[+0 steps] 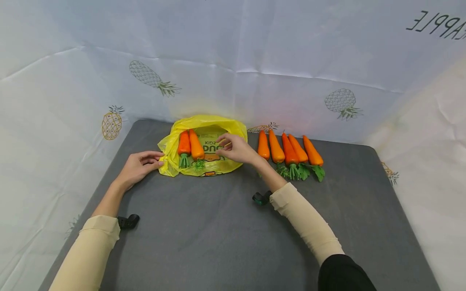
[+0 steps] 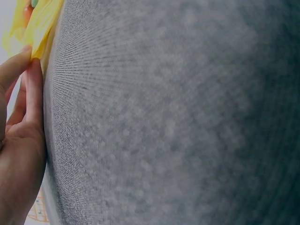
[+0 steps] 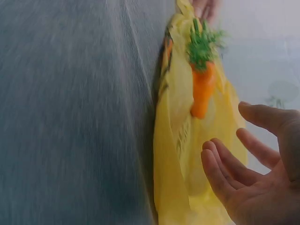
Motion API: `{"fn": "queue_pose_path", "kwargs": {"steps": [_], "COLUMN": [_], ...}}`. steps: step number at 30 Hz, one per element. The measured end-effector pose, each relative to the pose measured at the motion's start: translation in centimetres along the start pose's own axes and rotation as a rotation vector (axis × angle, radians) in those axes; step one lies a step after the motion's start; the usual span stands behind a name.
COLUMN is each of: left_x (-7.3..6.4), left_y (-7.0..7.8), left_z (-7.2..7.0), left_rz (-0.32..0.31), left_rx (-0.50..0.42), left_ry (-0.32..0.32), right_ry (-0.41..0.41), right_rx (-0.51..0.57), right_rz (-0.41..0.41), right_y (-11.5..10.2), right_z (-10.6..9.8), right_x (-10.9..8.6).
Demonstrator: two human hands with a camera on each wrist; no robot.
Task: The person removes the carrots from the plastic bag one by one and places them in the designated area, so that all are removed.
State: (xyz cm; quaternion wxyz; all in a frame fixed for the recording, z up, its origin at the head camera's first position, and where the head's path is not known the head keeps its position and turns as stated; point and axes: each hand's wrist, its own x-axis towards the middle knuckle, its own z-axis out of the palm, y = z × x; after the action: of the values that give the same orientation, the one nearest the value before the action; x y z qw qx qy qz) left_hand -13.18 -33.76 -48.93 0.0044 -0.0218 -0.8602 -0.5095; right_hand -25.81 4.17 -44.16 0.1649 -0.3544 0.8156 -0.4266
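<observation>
A yellow plastic bag lies at the back of the table, its mouth spread wide. Two orange carrots with green tops rest side by side in its left part. My left hand pinches the bag's left edge between thumb and finger; the left wrist view shows the yellow film at the fingertips. Over the right part of the bag hovers my right hand, fingers loosely bent and apart, holding nothing. In the right wrist view its thumb and fingers are spread beside the bag, below a carrot.
Right of the bag, several more carrots lie in a row, leafy ends toward me. The grey table meets a white pineapple-print cloth at its back edge. Black wrist cameras sit on both forearms.
</observation>
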Motion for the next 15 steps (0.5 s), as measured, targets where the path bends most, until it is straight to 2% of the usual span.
{"fn": "queue_pose_path", "kwargs": {"steps": [7, 15], "left_x": [-0.1, -0.2], "left_y": [0.1, 0.3], "left_z": [0.0, 0.1], "left_rz": [-0.006, -0.003], "left_rx": [-0.014, -0.012], "left_ry": [0.003, 0.001], "right_ry": [-0.038, -0.013], "right_rx": [0.032, 0.008], "right_rz": [-0.001, 0.028], "right_y": [-0.6, -1.2], "right_z": [2.6, 4.7], "right_x": [1.6, 2.8]}}
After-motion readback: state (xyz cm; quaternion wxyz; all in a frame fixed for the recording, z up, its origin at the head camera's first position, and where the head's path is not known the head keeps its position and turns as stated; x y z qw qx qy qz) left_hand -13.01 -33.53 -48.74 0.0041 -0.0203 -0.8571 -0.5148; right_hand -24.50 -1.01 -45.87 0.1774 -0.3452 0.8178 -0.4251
